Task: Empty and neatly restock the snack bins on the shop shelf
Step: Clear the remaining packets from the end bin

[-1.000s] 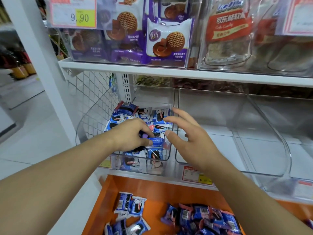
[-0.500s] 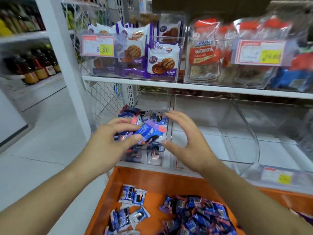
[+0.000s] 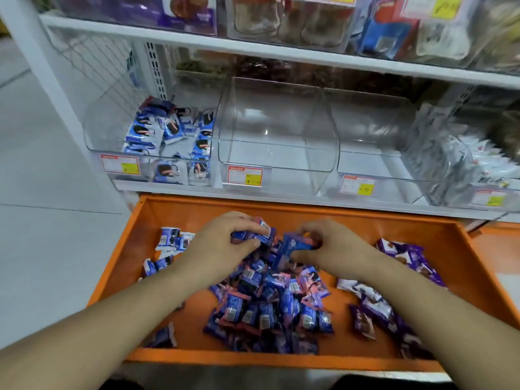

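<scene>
So the orange tray (image 3: pixel 394 220) is the thing to anchor on here: it sits right below the shop shelf (image 3: pixel 281 56) and holds pretty much all the loose stock. Above its far left corner is the left snack bin (image 3: pixel 95 130), partly filled with blue cookie packets (image 3: pixel 146 133). Above the tray's far middle are the two clear empty bins (image 3: pixel 281 119), with a bin of white packets (image 3: pixel 484 161) further right.

Inside the tray, the big heap of blue-and-pink packets (image 3: pixel 270 302) sits in the middle, and a smaller batch of purple packets (image 3: pixel 374 308) lies along its right side.

Both hands are down at the far end of that heap. The left hand (image 3: pixel 222 243) is curled around a couple of blue packets (image 3: pixel 253 235), and the right hand (image 3: pixel 337 249) is pinching another blue packet (image 3: pixel 295 246) just beside it.

My take on doing this step well: grab only a few at a time and square them up in the tray first, all facing the same way. Then stand them in rows in the bin instead of dumping them. I'd keep the purple ones separate for their own bin. Overfilled hands probably mean dropped packets.
</scene>
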